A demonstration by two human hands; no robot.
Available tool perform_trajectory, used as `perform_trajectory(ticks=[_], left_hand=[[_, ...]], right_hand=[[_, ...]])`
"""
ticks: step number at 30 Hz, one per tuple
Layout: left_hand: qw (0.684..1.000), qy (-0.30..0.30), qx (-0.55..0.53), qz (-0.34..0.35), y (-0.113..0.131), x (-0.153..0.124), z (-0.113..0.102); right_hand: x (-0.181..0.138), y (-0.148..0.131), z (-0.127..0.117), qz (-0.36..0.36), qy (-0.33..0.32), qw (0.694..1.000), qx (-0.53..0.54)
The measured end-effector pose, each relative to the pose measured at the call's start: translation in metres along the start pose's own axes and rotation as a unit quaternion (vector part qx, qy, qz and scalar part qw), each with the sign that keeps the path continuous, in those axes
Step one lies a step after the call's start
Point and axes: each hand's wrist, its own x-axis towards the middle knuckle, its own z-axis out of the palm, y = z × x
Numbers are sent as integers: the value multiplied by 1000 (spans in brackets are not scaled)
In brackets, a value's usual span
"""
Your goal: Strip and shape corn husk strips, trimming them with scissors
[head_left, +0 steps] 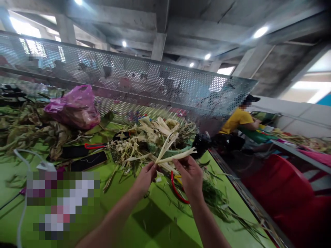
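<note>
Left hand (146,177) and right hand (190,175), close together, each pinch long pale cream leaf strips (170,151) — lifted off the bright green tabletop (155,220) beneath them, apparently so the ends fan freely.

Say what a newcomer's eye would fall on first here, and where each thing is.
At centre, the left hand and right hand both grip pale strips over a bright green table. At upper left a pink bag lies on dry leaves, and a mesh screen runs across the back.
</note>
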Motion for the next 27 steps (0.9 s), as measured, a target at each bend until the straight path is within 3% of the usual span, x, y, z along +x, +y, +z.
perform_trajectory(ticks=[11,23,27], left_hand=[[998,-53,32,31,-7,-2,-3],[999,-33,-40,-12,-3,-3,-2],[995,-26,-97,8,0,-5,-5]], right_hand=[[-5,-7,7,39,-66,988,138],[-5,-8,11,84,-42,961,261],[-5,-8,13,72,-39,959,270]])
